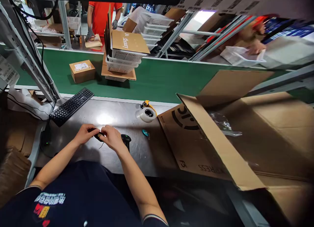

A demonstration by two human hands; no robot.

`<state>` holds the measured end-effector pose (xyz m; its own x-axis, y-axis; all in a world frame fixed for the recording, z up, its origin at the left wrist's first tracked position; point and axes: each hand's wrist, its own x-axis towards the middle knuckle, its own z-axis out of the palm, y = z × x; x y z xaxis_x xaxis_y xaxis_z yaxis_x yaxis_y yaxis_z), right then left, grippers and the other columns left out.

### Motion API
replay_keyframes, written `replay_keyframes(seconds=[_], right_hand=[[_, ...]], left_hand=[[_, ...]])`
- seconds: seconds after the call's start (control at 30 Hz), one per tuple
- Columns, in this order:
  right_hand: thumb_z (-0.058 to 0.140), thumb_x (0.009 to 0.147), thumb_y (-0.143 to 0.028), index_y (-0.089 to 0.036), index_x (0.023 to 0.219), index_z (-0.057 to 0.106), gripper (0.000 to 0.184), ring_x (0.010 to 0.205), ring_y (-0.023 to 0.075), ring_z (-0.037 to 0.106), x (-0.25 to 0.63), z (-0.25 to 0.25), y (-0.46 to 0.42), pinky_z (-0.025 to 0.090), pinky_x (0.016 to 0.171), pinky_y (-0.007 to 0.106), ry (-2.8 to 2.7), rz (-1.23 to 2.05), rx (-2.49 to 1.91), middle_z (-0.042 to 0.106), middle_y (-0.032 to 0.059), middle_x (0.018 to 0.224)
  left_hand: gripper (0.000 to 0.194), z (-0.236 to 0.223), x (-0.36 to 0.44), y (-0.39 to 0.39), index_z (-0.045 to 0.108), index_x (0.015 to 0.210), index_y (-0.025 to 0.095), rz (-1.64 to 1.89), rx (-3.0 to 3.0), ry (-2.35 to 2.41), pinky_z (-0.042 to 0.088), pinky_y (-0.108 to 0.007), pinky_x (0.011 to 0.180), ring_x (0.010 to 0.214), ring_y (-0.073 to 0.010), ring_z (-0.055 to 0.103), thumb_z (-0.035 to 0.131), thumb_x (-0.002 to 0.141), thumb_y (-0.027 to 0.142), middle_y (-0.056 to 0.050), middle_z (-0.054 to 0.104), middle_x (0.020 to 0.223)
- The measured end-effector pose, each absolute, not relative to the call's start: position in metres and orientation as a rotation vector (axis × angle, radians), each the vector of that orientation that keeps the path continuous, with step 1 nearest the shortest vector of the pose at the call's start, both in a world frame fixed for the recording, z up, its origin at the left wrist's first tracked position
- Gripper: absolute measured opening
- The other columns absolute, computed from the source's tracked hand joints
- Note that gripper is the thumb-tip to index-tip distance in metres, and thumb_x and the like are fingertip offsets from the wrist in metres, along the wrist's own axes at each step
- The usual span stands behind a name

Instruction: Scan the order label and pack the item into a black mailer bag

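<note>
My left hand (85,134) and my right hand (111,137) meet above the metal table (152,155). Between them is a small dark object (98,136) with a thin dark string hanging from it; fingers cover much of it, so its kind is unclear. Both hands are closed, with fingertips pinching it from either side. Just right of my right hand lies a black handheld scanner (126,140) showing a green light. Farther right sits a small round teal item (145,133). Behind that is a roll of clear tape (148,114) with a yellow-and-black dispenser part.
A large open cardboard box (196,145) fills the right side, with clear plastic (222,122) inside. At back left lies a black keyboard (72,105). The green conveyor (157,79) carries a small carton (82,71) and stacked white baskets (122,65). Other people work beyond it.
</note>
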<state>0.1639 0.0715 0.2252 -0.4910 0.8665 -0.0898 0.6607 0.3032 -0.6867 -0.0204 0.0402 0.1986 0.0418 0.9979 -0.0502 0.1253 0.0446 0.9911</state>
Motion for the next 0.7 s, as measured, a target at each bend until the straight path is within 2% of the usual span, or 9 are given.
replay_keyframes(seconds=[0.1, 0.17, 0.2, 0.27, 0.3, 0.33, 0.47, 0.6, 0.7], right_hand=[[0.075, 0.076, -0.015, -0.021, 0.067, 0.064, 0.015, 0.065, 0.0122, 0.043, 0.168, 0.226, 0.081, 0.024, 0.06, 0.029, -2.249, 1.094, -1.38, 0.056, -0.0029, 0.068], [0.076, 0.079, -0.026, -0.021, 0.071, 0.065, 0.015, 0.064, 0.0125, 0.047, 0.175, 0.224, 0.083, 0.029, 0.06, 0.027, -2.092, 1.287, -1.341, 0.058, -0.0033, 0.067], [0.076, 0.082, -0.034, -0.021, 0.079, 0.068, 0.016, 0.066, 0.0132, 0.051, 0.178, 0.224, 0.082, 0.034, 0.061, 0.027, -1.968, 1.398, -1.304, 0.063, -0.0026, 0.072], [0.078, 0.081, -0.048, -0.021, 0.105, 0.071, 0.037, 0.074, 0.0155, 0.062, 0.184, 0.221, 0.076, 0.045, 0.068, 0.029, -1.752, 1.517, -1.27, 0.072, 0.0012, 0.091], [0.08, 0.079, -0.05, -0.022, 0.116, 0.069, 0.048, 0.077, 0.0166, 0.065, 0.185, 0.22, 0.072, 0.048, 0.071, 0.03, -1.711, 1.511, -1.28, 0.074, 0.0029, 0.099], [0.081, 0.079, -0.05, -0.023, 0.12, 0.069, 0.051, 0.077, 0.0172, 0.066, 0.185, 0.22, 0.067, 0.049, 0.073, 0.031, -1.718, 1.467, -1.302, 0.075, 0.0033, 0.101], [0.066, 0.092, -0.038, -0.025, 0.1, 0.077, 0.019, 0.064, 0.0173, 0.059, 0.178, 0.222, 0.052, 0.039, 0.065, 0.031, -1.882, 1.239, -1.323, 0.071, 0.0004, 0.073], [0.059, 0.097, -0.043, -0.024, 0.081, 0.074, 0.028, 0.058, 0.0166, 0.058, 0.179, 0.235, 0.046, 0.037, 0.062, 0.03, -1.988, 1.194, -1.341, 0.069, 0.0007, 0.065], [0.053, 0.099, -0.051, -0.023, 0.073, 0.069, 0.041, 0.052, 0.0138, 0.056, 0.189, 0.239, 0.045, 0.039, 0.058, 0.028, -1.964, 1.424, -1.236, 0.066, -0.0005, 0.059]], left_hand=[[0.034, 0.203, -0.012, 0.043, 0.078, 0.07, 0.018, 1.11, 1.183, 1.294, 0.041, -0.027, 0.053, 0.053, -0.0134, 0.052, 0.079, 0.078, 0.051, -0.001, 0.066, 0.058], [0.036, 0.202, -0.008, 0.044, 0.075, 0.067, 0.018, 1.169, 1.108, 1.333, 0.041, -0.026, 0.051, 0.051, -0.0124, 0.052, 0.081, 0.076, 0.052, 0.0, 0.063, 0.055], [0.037, 0.201, -0.007, 0.044, 0.074, 0.066, 0.018, 1.203, 1.071, 1.361, 0.041, -0.026, 0.05, 0.051, -0.012, 0.052, 0.081, 0.076, 0.053, 0.0, 0.062, 0.055], [0.039, 0.201, -0.006, 0.045, 0.073, 0.067, 0.018, 1.271, 1.0, 1.408, 0.042, -0.025, 0.05, 0.05, -0.0115, 0.052, 0.081, 0.076, 0.055, 0.001, 0.063, 0.057], [0.04, 0.201, -0.006, 0.046, 0.073, 0.067, 0.018, 1.299, 0.973, 1.423, 0.043, -0.025, 0.049, 0.05, -0.0112, 0.052, 0.08, 0.076, 0.056, 0.001, 0.063, 0.057], [0.04, 0.201, -0.006, 0.046, 0.073, 0.067, 0.018, 1.323, 0.952, 1.432, 0.043, -0.025, 0.049, 0.049, -0.011, 0.052, 0.08, 0.075, 0.056, 0.001, 0.063, 0.057], [0.04, 0.205, -0.006, 0.044, 0.073, 0.066, 0.017, 1.385, 0.932, 1.457, 0.042, -0.025, 0.046, 0.047, -0.0105, 0.051, 0.082, 0.074, 0.055, 0.001, 0.062, 0.055], [0.04, 0.213, -0.012, 0.04, 0.073, 0.064, 0.017, 1.421, 0.965, 1.49, 0.041, -0.025, 0.046, 0.047, -0.0109, 0.051, 0.081, 0.075, 0.055, 0.001, 0.062, 0.054], [0.039, 0.219, -0.025, 0.034, 0.076, 0.066, 0.017, 1.433, 0.958, 1.486, 0.04, -0.025, 0.045, 0.047, -0.0111, 0.05, 0.083, 0.072, 0.055, 0.001, 0.06, 0.052]])
